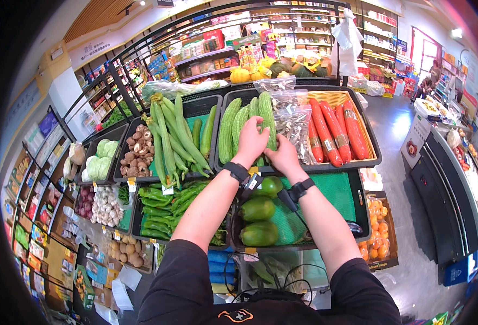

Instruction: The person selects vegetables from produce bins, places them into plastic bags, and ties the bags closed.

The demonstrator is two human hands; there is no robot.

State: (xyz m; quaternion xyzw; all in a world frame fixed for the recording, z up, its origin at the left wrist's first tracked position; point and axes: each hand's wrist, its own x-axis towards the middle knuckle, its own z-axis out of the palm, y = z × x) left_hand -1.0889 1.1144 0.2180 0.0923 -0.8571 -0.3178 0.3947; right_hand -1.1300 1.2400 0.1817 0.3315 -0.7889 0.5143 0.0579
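Both hands reach over a black crate (379, 161) of bitter melons and packaged goods. My left hand (252, 138) lies over the pale green bitter melons (229, 130), its fingers curled near one of them. Close beside it, my right hand (284, 153) is at the lower end of the rightmost bitter melon (267, 115); whether either hand grips it cannot be told. Clear bags of dried dark food (298, 130), probably fungus, lie right of the melons. Red-wrapped tubes (331, 130) rest in a yellow woven basket (365, 134) within the crate.
Left are luffas (174, 134), mushrooms (136, 151), lettuce (103, 156) and garlic (106, 206). Nearer me are green peppers (158, 215) and a crate with round green gourds or melons (259, 233). Oranges (375, 235) stand at lower right. A black rail (239, 17) runs behind; a person (429, 81) is far right.
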